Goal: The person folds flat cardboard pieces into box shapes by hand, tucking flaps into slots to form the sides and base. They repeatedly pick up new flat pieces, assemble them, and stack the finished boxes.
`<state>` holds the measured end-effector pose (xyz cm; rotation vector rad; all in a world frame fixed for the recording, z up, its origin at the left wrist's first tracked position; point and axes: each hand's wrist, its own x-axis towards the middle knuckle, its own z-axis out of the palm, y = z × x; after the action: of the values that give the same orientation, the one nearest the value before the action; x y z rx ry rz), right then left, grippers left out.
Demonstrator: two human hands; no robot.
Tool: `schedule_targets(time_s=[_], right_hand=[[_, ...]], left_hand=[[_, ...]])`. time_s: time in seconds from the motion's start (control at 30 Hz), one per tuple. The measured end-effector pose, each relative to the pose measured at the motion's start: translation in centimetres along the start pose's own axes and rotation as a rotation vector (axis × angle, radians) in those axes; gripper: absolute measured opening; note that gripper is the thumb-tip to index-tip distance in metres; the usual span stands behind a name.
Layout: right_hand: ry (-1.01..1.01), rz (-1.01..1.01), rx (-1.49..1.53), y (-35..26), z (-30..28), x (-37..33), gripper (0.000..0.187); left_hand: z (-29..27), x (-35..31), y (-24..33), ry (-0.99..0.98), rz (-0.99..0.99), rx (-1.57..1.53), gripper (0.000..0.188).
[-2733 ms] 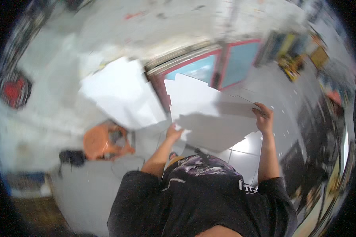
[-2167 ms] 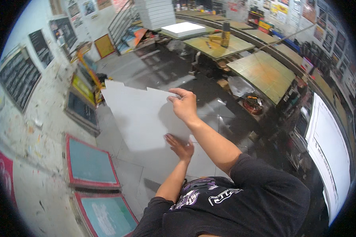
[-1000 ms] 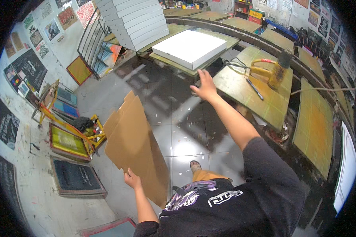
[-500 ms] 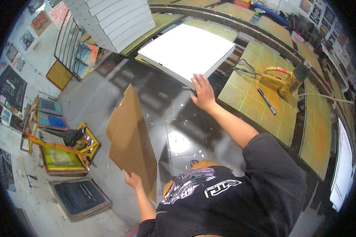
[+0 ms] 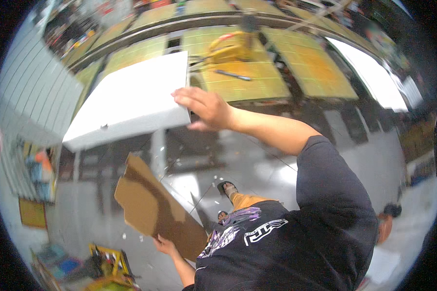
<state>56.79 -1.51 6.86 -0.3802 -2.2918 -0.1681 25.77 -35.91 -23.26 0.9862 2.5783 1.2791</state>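
Note:
A brown cardboard sheet, folded or bent along its length, hangs tilted at my left side. My left hand pinches its lower left edge. In front of me a flat white box lies on the table, its near side facing me. My right hand has the box's near right corner, fingers over the top and thumb lower at the side. Just past that hand are a yellow heat gun and a dark marker pen on a yellow-green board.
Stacked white boxes rise at the left. More yellow-green boards line the table, with white sheets at the right. A yellow crate stands low at the left. White scraps dot the tiled floor.
My view has swung to the right, so the box and table appear further left. My right hand now wraps the box corner more closely. The cardboard stays in my left hand.

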Motion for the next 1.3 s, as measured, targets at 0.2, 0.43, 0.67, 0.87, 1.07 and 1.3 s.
schedule_targets(time_s=[0.2, 0.43, 0.67, 0.87, 1.07, 1.3], right_hand=[[-0.037, 0.005, -0.051, -7.8, -19.5, -10.5, 0.050], [0.135, 0.404, -0.431, -15.0, -35.4, -22.1, 0.066], [0.260, 0.527, -0.661, -1.2, -38.3, -36.8, 0.065], [0.153, 0.649, -0.645, 8.3, -34.7, -45.2, 0.075], [0.304, 0.639, -0.701, 5.4, -29.7, -44.3, 0.080], [-0.435, 1.060, 0.242, -3.9, -12.9, -45.8, 0.096]], left_hand=[[1.4, -1.9, 3.1, -0.085, 0.016, 0.030, 0.032], [2.8, -4.4, 9.0, -0.217, 0.196, -0.128, 0.034], [5.1, -10.1, 12.8, -0.109, 0.232, -0.007, 0.034], [5.3, -13.8, 16.4, -0.022, 0.254, -0.151, 0.030], [-0.8, -16.8, 16.9, -0.030, 0.214, -0.211, 0.026], [-11.4, -16.5, 22.4, -0.113, 0.116, -0.465, 0.020]])
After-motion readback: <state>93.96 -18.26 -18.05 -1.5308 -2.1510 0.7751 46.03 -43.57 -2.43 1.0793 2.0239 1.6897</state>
